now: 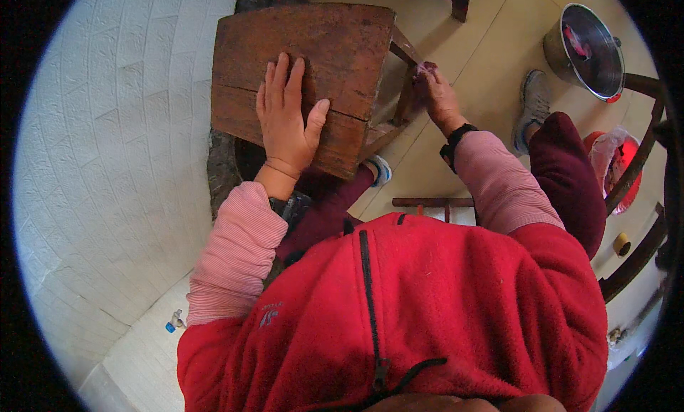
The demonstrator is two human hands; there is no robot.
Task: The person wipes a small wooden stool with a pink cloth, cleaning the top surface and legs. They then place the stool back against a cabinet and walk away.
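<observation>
My left hand (288, 110) lies flat on the brown wooden top (331, 43) of a stool or small table, its fingers pointing away from me. A long crack runs across the wood beside the hand. My right hand (439, 94) is closed on a dark red cloth (424, 72), held against the wooden leg frame on the right side of the piece. Part of the cloth is hidden in the fingers.
On the tiled floor at the upper right stands a metal bucket (553, 56) with something pink inside. A red bin (633, 169) with a plastic liner and wooden chair parts (638, 254) are at the right. A white brick-patterned wall (123, 144) rises at the left.
</observation>
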